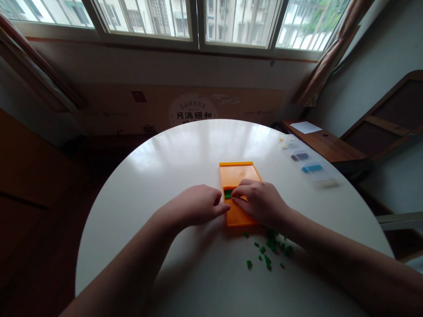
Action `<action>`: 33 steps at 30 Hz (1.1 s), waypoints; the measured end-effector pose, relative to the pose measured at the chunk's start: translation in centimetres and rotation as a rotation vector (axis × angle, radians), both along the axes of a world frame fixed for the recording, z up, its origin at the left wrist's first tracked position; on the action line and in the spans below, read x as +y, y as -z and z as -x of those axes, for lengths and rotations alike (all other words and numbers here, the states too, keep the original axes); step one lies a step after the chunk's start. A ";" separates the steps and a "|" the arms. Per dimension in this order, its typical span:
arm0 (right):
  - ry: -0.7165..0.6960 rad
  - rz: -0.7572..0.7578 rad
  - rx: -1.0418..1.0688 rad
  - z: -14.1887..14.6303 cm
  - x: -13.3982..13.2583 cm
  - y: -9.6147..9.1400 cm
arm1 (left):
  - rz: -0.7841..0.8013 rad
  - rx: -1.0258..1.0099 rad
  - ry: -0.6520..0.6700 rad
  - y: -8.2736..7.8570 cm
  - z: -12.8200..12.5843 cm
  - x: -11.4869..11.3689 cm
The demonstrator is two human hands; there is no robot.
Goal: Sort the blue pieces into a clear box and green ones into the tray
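Observation:
An orange tray (241, 176) lies on the white table before me, with a crosswise slot partly filled by small green blocks (228, 193). My left hand (200, 203) is at the tray's left edge, fingers curled and thumb laid on the rim. From the right, my right hand (261, 200) reaches over the tray. Its thumb and fingers pinch together at the right end of the visible green row; whatever is between the fingertips is hidden. Several loose green pieces (271, 244) are scattered on the table below the tray, some beside my right forearm.
The round white table (132, 211) fills the middle of the view. Near its right edge lie clear plastic bags (317, 174), with blue pieces (312, 168) and dark pieces (299, 156) in them. Beyond stands a brown wooden desk (340, 145) with white paper (306, 127).

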State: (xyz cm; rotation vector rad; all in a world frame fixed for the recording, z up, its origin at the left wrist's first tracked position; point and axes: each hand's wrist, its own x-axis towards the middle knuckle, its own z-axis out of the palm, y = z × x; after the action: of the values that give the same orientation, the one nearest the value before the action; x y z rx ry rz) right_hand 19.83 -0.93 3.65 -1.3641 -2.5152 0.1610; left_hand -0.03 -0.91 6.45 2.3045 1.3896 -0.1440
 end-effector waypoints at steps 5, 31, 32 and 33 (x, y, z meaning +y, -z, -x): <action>0.025 0.005 0.014 0.1 0.2 0.1 | -0.001 -0.007 0.016 0.1 0.1 0.1; 0.041 0.085 -0.020 -0.6 0.7 -0.4 | 0.008 0.011 -0.001 -0.1 0.0 0.0; 0.040 0.083 -0.016 -0.6 0.7 -0.4 | 0.009 0.014 -0.002 -0.1 0.0 0.0; 0.039 0.082 -0.013 -0.6 0.7 -0.4 | 0.010 0.018 -0.002 -0.1 0.0 0.0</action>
State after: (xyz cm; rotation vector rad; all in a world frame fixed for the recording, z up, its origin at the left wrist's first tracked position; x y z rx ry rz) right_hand 20.40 -0.21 4.01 -1.4491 -2.5161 0.2512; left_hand 0.01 -0.86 6.59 2.2986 1.3967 -0.1708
